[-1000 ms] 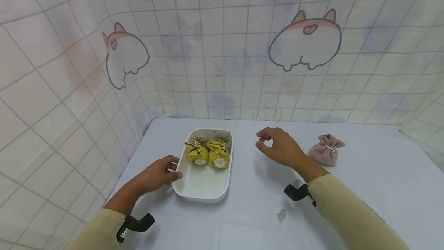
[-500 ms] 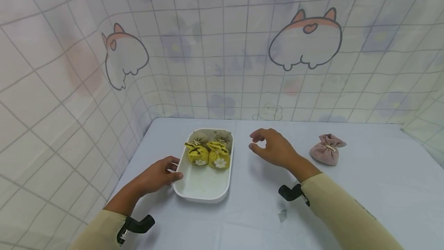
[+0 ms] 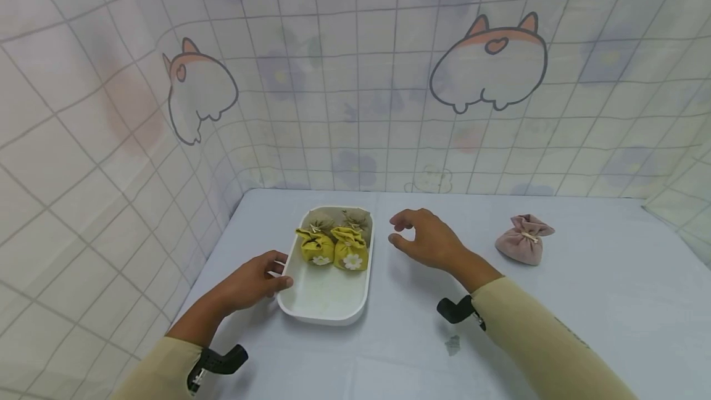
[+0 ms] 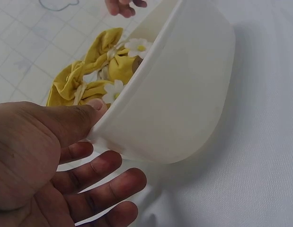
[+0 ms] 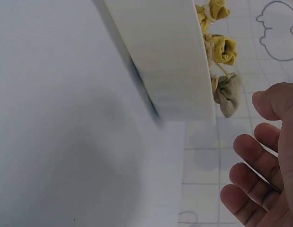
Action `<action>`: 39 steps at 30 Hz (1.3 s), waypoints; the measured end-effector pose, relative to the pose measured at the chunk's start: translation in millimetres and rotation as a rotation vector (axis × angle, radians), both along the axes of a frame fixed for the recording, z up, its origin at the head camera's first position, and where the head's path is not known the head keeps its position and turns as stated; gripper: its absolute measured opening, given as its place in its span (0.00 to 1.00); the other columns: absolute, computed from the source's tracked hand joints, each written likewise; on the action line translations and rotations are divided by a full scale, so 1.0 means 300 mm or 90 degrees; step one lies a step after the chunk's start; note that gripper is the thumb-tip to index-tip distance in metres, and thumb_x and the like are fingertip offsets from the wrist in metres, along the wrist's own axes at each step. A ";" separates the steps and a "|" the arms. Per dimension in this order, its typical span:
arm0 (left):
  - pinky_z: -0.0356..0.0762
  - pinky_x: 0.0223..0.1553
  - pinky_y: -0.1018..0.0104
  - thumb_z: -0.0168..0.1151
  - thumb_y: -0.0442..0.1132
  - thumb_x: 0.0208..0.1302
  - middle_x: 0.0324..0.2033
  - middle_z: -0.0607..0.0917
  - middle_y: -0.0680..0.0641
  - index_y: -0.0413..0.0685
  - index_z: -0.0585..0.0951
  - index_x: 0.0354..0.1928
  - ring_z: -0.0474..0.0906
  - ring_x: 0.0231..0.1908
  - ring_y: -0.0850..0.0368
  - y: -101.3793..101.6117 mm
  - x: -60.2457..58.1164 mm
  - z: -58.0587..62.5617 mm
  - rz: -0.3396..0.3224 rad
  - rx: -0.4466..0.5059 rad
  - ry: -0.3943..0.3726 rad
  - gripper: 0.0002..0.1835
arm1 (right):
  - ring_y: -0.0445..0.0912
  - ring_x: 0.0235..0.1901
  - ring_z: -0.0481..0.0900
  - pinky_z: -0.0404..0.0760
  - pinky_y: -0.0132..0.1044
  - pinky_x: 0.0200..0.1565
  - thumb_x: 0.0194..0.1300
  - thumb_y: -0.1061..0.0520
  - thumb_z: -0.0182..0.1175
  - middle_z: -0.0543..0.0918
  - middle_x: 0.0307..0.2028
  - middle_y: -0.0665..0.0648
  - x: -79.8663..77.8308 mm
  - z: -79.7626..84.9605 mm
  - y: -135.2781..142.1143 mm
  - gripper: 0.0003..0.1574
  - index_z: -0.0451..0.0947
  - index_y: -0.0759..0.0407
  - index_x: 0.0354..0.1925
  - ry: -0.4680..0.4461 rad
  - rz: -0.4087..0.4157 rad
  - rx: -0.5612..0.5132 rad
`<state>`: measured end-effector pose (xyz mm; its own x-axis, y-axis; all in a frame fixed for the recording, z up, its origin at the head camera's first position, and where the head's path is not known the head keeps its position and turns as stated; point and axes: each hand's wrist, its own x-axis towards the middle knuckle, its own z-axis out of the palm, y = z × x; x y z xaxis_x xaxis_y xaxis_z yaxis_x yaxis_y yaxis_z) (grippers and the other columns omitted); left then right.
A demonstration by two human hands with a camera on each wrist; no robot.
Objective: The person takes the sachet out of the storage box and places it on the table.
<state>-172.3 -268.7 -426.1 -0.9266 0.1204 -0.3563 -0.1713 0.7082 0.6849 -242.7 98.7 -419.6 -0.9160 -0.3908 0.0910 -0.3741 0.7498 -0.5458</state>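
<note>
A white plastic tray (image 3: 322, 301) holds two yellow drawstring pouches (image 3: 351, 252) with white flowers, and two grey-beige pouches (image 3: 355, 220) behind them. At the tray's left wall, my left hand (image 3: 252, 279) grips the rim, its thumb (image 4: 84, 116) over the edge and the other fingers outside. My right hand (image 3: 428, 239) hovers to the right of the tray, apart from it, with fingers loosely bent and nothing in them. In the right wrist view, its fingertips (image 5: 245, 146) are near a grey-beige pouch (image 5: 227, 94) that shows above the tray wall.
A pink drawstring pouch (image 3: 522, 242) stands on the table to the right, beyond my right forearm. The table has a pale cloth (image 3: 589, 301) with a small grey patch (image 3: 452, 345). Behind and to the left hangs a grid-patterned curtain (image 3: 355, 110).
My right hand has moved left toward the tray, and its thumb and fingers have spread a little wider. The left hand, tray and pouches stay essentially where they were.
</note>
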 end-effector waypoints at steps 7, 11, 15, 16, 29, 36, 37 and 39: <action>0.82 0.42 0.55 0.70 0.42 0.68 0.56 0.81 0.42 0.45 0.74 0.66 0.82 0.43 0.52 0.001 0.005 0.004 0.001 0.001 -0.001 0.28 | 0.53 0.55 0.79 0.80 0.51 0.54 0.68 0.44 0.67 0.83 0.50 0.51 0.000 -0.006 -0.030 0.26 0.81 0.53 0.60 -0.008 0.008 0.009; 0.82 0.43 0.55 0.70 0.42 0.68 0.56 0.81 0.42 0.44 0.74 0.66 0.82 0.43 0.52 0.002 0.006 0.005 0.001 0.001 0.002 0.28 | 0.53 0.55 0.79 0.80 0.51 0.54 0.68 0.44 0.67 0.83 0.49 0.51 0.001 -0.010 -0.047 0.26 0.81 0.53 0.60 -0.011 0.015 0.007; 0.82 0.43 0.55 0.70 0.42 0.68 0.56 0.81 0.42 0.44 0.74 0.66 0.82 0.44 0.52 0.003 0.005 0.004 0.003 0.001 0.005 0.28 | 0.52 0.55 0.79 0.80 0.50 0.53 0.68 0.44 0.68 0.83 0.49 0.50 0.005 -0.011 -0.063 0.26 0.81 0.52 0.60 -0.010 0.020 0.009; 0.82 0.43 0.55 0.70 0.42 0.68 0.56 0.81 0.42 0.44 0.74 0.66 0.82 0.44 0.52 0.003 0.005 0.004 0.003 0.000 0.005 0.28 | 0.52 0.55 0.79 0.80 0.50 0.53 0.67 0.43 0.68 0.83 0.49 0.50 0.006 -0.011 -0.067 0.26 0.81 0.52 0.59 -0.010 0.020 0.010; 0.82 0.43 0.55 0.70 0.43 0.68 0.56 0.81 0.43 0.44 0.74 0.66 0.82 0.45 0.52 0.003 0.005 0.002 0.000 -0.002 0.010 0.28 | 0.52 0.55 0.79 0.80 0.50 0.53 0.66 0.41 0.69 0.83 0.48 0.50 0.004 -0.013 -0.107 0.26 0.82 0.51 0.58 -0.005 0.035 0.021; 0.82 0.44 0.55 0.70 0.43 0.68 0.56 0.81 0.43 0.44 0.74 0.66 0.82 0.46 0.52 0.002 0.005 -0.001 -0.003 -0.002 0.012 0.28 | 0.52 0.55 0.79 0.80 0.49 0.53 0.66 0.42 0.70 0.83 0.49 0.50 0.013 -0.006 -0.129 0.26 0.82 0.51 0.57 -0.011 0.039 0.010; 0.82 0.44 0.56 0.70 0.43 0.68 0.55 0.82 0.43 0.44 0.74 0.66 0.82 0.46 0.52 0.002 0.004 -0.002 -0.002 -0.003 0.012 0.28 | 0.52 0.55 0.79 0.80 0.48 0.52 0.66 0.43 0.70 0.83 0.48 0.50 0.012 -0.008 -0.132 0.25 0.82 0.51 0.56 -0.010 0.043 0.008; 0.82 0.43 0.56 0.70 0.43 0.68 0.55 0.82 0.43 0.45 0.74 0.66 0.82 0.45 0.53 0.001 0.005 -0.002 -0.002 -0.005 0.013 0.28 | 0.50 0.54 0.79 0.80 0.47 0.52 0.66 0.43 0.70 0.83 0.48 0.49 0.011 -0.011 -0.139 0.24 0.82 0.51 0.55 -0.007 0.048 0.007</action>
<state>-170.9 -268.3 -426.6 -0.9334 0.1207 -0.3379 -0.1549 0.7137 0.6831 -239.4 57.0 -422.7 -0.8851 -0.4591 0.0767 -0.4234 0.7256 -0.5424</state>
